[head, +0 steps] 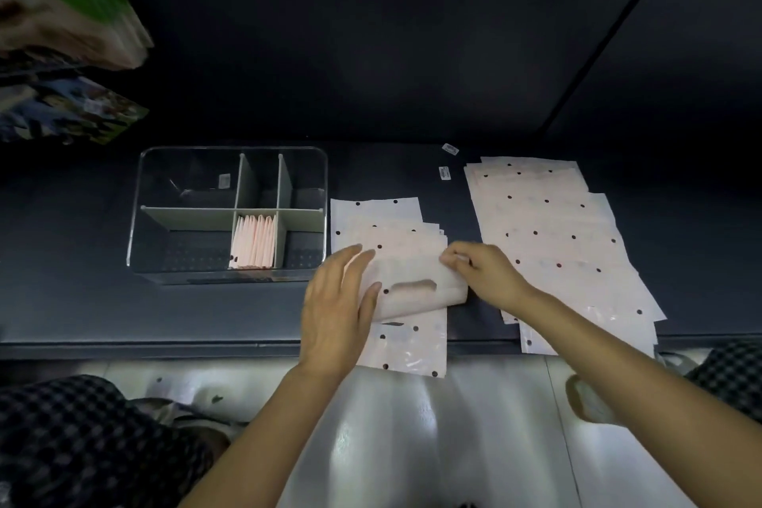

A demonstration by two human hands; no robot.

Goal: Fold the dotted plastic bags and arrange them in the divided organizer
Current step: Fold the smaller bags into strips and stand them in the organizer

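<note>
Pale pink plastic with black dots: the bag [416, 289] being worked lies on top of a small stack [383, 227] on the dark shelf [82, 301], just right of the organizer [231, 214]. Its lower part is turned up over itself, the curled fold showing the handle cut-out. Left hand [336, 311] lies flat on the bag's left side, fingers straight and together, thumb alongside, pressing the fold down. Right hand [480, 270] grips the bag's right edge, fingers curled in a pinch at the fold's corner. The stack's near end overhangs the shelf edge above a pale, glossy floor. Further right, apart from the hands, a larger pile [548, 227] of unfolded dotted bags is fanned out, its near end crossed by the right forearm. Organizer is clear-walled with grey-green dividers; one near-middle compartment holds a row of folded bags [253, 241] standing on edge, packed side by side. Other compartments show no bags. Two small white labels [447, 161] lie on the shelf behind, between organizer and pile. Checked fabric shows at the lower corners.
</note>
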